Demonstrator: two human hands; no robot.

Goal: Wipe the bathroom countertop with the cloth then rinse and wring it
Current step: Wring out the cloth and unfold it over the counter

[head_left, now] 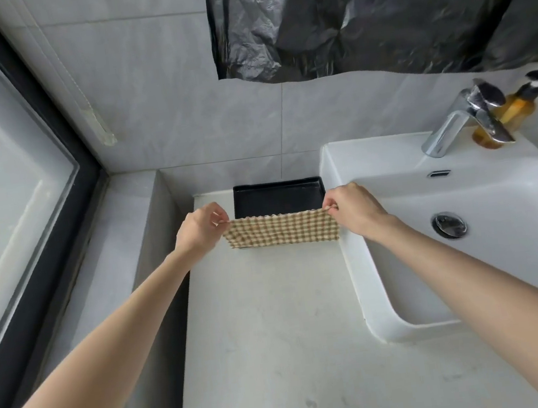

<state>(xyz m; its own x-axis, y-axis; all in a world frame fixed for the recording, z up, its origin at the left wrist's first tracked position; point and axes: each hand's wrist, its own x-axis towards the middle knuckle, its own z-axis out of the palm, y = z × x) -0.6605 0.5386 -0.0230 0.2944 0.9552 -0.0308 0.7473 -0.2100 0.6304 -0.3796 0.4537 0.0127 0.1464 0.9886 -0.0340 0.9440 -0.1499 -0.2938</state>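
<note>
A small brown-and-cream checked cloth (281, 230) hangs stretched flat between both hands, just above the pale marble countertop (275, 321). My left hand (200, 230) pinches its top left corner. My right hand (353, 208) pinches its top right corner. The cloth's lower edge hangs in front of a black tray (277, 196) at the back of the counter. To the right sits the white basin (465, 213) with a chrome drain plug (448, 224) and a chrome tap (464, 119); no water is running.
An amber pump bottle (516, 105) stands behind the tap. Black plastic sheeting (372, 11) covers the wall above. A large window (4, 185) with a dark frame is at the left, with a grey ledge between it and the counter.
</note>
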